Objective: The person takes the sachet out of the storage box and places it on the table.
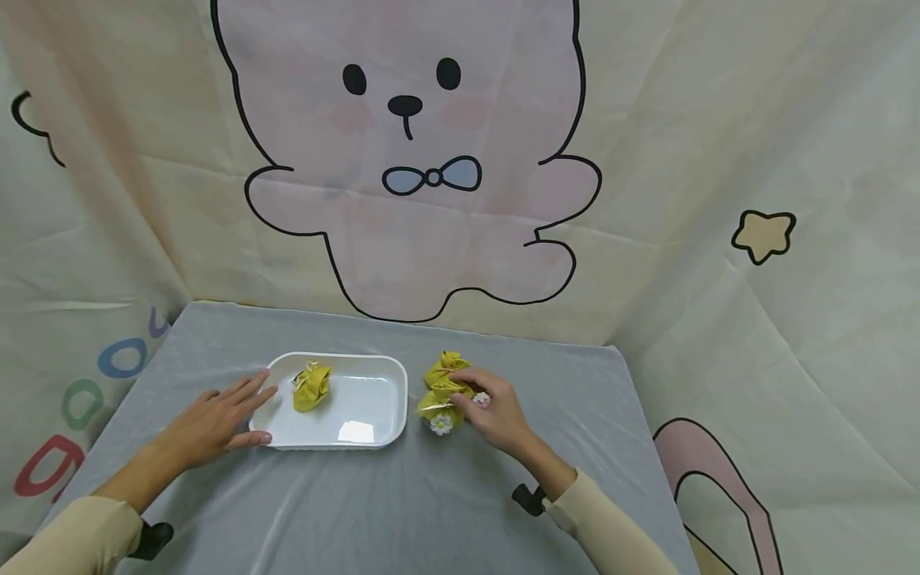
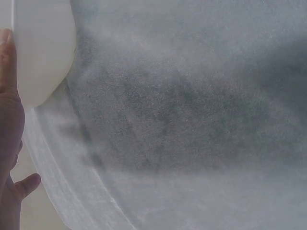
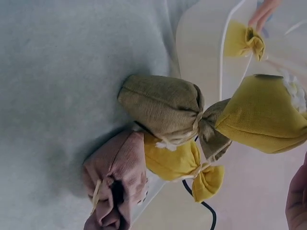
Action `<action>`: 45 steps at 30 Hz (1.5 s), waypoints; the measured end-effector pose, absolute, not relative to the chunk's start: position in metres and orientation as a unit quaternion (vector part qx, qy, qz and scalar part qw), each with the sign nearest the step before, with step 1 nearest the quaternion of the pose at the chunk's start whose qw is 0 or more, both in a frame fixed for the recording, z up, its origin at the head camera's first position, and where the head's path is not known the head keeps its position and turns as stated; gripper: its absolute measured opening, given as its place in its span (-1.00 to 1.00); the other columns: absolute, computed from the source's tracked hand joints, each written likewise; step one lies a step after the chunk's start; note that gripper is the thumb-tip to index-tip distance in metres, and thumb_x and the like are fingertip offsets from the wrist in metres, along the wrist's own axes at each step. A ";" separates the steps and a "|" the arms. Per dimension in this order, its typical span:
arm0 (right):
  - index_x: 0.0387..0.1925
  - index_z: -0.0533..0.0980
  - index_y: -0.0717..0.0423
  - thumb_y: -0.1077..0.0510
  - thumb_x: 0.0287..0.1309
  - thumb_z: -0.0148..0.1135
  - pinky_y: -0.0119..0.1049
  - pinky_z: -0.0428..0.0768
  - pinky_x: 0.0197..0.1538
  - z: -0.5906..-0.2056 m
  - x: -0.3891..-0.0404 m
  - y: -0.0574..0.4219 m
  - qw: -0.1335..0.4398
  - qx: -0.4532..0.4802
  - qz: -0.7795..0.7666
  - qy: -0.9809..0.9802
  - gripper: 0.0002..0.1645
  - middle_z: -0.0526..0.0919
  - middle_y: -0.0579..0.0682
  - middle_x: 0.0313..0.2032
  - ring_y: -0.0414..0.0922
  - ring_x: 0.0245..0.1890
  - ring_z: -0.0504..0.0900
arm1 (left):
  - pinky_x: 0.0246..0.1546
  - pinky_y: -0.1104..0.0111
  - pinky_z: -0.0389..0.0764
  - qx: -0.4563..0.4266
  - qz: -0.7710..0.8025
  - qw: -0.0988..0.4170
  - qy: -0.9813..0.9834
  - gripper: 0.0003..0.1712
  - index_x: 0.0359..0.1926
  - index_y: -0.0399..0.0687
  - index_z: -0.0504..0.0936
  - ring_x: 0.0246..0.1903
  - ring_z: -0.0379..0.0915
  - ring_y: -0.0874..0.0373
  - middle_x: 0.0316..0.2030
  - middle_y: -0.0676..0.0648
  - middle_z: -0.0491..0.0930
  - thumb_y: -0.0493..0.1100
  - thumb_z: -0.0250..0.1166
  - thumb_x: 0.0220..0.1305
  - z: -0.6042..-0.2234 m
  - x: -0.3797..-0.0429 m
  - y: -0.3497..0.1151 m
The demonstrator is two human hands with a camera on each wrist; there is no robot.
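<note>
A white tray point(image 1: 331, 441) lies on the cloth, and my left hand point(image 1: 216, 423) rests at its left rim with the fingers spread. In the left wrist view that hand point(image 2: 9, 115) shows only in part, beside the tray's corner point(image 2: 45, 57). Inside the tray is a tied yellow cloth pouch point(image 1: 312, 388). To the right of the tray, my right hand point(image 1: 497, 407) pinches a yellow pouch point(image 3: 264, 115) with a white flower. Close by, the right wrist view has an olive-brown pouch point(image 3: 160, 103), another yellow pouch point(image 3: 172, 158) and a mauve pouch point(image 3: 117, 167).
A grey cloth point(image 1: 402, 511) covers the table. Behind it hangs a backdrop point(image 1: 647, 120) with a cartoon bear, and more printed fabric stands at both sides. Dark straps show at both wrists.
</note>
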State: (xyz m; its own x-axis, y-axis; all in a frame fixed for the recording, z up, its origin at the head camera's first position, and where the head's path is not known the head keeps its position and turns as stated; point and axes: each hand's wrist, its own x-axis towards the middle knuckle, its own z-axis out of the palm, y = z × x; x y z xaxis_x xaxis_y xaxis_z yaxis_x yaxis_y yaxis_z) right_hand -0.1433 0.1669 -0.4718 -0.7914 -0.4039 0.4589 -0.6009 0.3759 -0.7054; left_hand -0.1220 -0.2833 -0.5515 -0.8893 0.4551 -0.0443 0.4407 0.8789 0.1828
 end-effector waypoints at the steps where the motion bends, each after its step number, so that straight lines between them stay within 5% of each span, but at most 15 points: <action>1: -0.09 0.63 0.32 0.45 0.08 0.38 -0.10 0.65 -0.13 -0.467 -0.141 0.167 0.108 0.309 0.468 -0.821 -0.69 0.71 0.18 -0.15 0.07 -0.18 0.68 | 0.06 -0.34 0.36 0.232 0.085 0.041 0.968 0.00 0.43 -0.16 0.34 0.34 0.21 -0.34 0.45 -0.35 0.17 0.40 0.27 0.18 -0.551 -0.122 -0.283; 7: -0.13 0.60 0.46 0.55 0.02 0.35 -0.05 0.65 -0.18 -0.445 -0.126 0.170 0.108 0.322 0.473 -0.813 -0.69 0.69 0.30 -0.22 0.15 -0.24 0.67 | 0.05 -0.32 0.38 0.234 0.084 0.033 0.968 -0.01 0.42 -0.16 0.37 0.33 0.24 -0.33 0.44 -0.34 0.19 0.39 0.28 0.16 -0.551 -0.122 -0.283; 16: -0.10 0.61 0.36 0.55 0.05 0.33 -0.07 0.66 -0.13 -0.449 -0.117 0.181 0.097 0.320 0.479 -0.812 -0.67 0.69 0.24 -0.12 0.15 -0.14 0.68 | 0.07 -0.33 0.36 0.231 0.081 0.044 0.969 0.00 0.44 -0.15 0.34 0.35 0.21 -0.32 0.44 -0.34 0.18 0.39 0.28 0.17 -0.549 -0.122 -0.282; 23: -0.10 0.61 0.33 0.53 0.04 0.35 -0.12 0.66 -0.32 -0.456 -0.111 0.189 0.098 0.306 0.453 -0.832 -0.66 0.69 0.27 -0.20 0.08 -0.32 0.67 | 0.07 -0.33 0.36 0.231 0.082 0.042 0.969 0.00 0.43 -0.15 0.34 0.35 0.21 -0.33 0.44 -0.35 0.18 0.38 0.29 0.16 -0.549 -0.122 -0.283; 35: -0.09 0.64 0.17 0.41 0.08 0.42 -0.15 0.64 -0.28 -0.517 -0.129 0.215 0.090 0.279 0.428 -0.855 -0.67 0.72 0.05 -0.21 -0.10 -0.33 0.65 | 0.08 -0.33 0.35 0.230 0.087 0.044 0.968 0.01 0.44 -0.15 0.33 0.36 0.19 -0.32 0.45 -0.34 0.16 0.40 0.27 0.17 -0.550 -0.121 -0.284; 45: 0.02 0.60 0.30 0.34 0.18 0.36 -0.21 0.65 -0.17 -0.542 -0.135 0.223 0.022 0.238 0.380 -0.893 -0.65 0.71 0.06 -0.09 -0.11 -0.20 0.66 | 0.08 -0.33 0.36 0.228 0.090 0.042 0.969 0.01 0.44 -0.16 0.34 0.36 0.19 -0.33 0.45 -0.34 0.17 0.40 0.26 0.18 -0.551 -0.122 -0.284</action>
